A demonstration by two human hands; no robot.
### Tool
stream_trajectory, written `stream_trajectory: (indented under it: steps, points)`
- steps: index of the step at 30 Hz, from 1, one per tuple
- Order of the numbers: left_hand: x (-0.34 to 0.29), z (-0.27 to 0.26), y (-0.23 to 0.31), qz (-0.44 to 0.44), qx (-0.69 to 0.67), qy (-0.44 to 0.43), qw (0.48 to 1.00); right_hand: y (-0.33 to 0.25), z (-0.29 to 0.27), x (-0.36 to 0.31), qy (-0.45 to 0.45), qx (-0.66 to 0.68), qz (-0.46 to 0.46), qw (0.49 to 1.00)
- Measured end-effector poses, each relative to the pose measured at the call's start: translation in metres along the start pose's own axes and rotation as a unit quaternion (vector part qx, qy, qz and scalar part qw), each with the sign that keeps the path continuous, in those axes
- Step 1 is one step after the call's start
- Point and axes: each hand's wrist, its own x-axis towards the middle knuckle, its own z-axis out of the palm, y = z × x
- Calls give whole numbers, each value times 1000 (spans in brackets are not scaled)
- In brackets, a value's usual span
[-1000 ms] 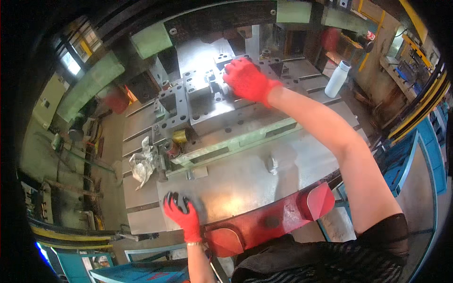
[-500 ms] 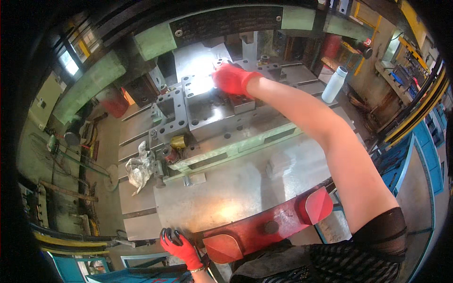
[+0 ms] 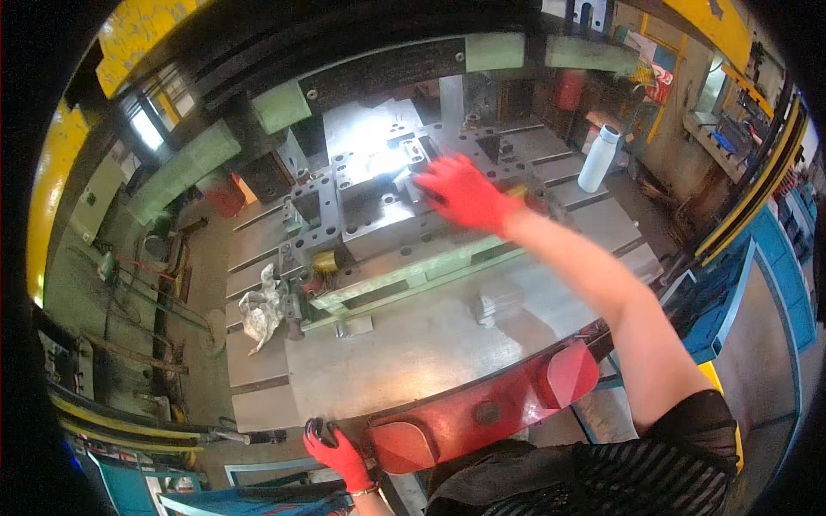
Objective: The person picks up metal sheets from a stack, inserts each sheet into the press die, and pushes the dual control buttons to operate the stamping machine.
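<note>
My right hand (image 3: pixel 465 196), in a red glove with dark fingertips, reaches over the metal die (image 3: pixel 374 230) on the press bed. Motion blurs its fingers, so whether it holds anything is hidden from me. Close to its fingertips is the die's recessed middle, under a bright patch of light. My left hand (image 3: pixel 338 456), in a matching glove, rests low by the front edge of the steel plate (image 3: pixel 387 361), beside the left end of a red bar (image 3: pixel 486 413). Its fingers are bent and slightly apart, and nothing shows in them.
A pale bottle (image 3: pixel 599 159) stands at the bed's right side. To the left lie a crumpled whitish cloth (image 3: pixel 261 310) and a brass-coloured cylinder (image 3: pixel 325 261). The dark upper part of the press (image 3: pixel 387 73) spans the far side. Blue metal frames (image 3: pixel 731 301) flank me on the right.
My right hand has drawn back toward me and to the right, off the die's far part. The left hand has shifted slightly, its fingers closer together. The view has tilted a little.
</note>
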Motion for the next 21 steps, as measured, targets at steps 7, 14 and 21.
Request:
stream_trajectory:
  steps: [7,14,21]
  points:
    - [-109,14,-119,-205,-41,3,978,-46,-71,-325,88,158,467,866]
    - [-142,24,-143,-245,-76,-65,964,-116,-23,-514,57,467,675,568]
    - [-124,38,-119,-235,-108,-60,964,-104,15,-531,-54,357,565,742]
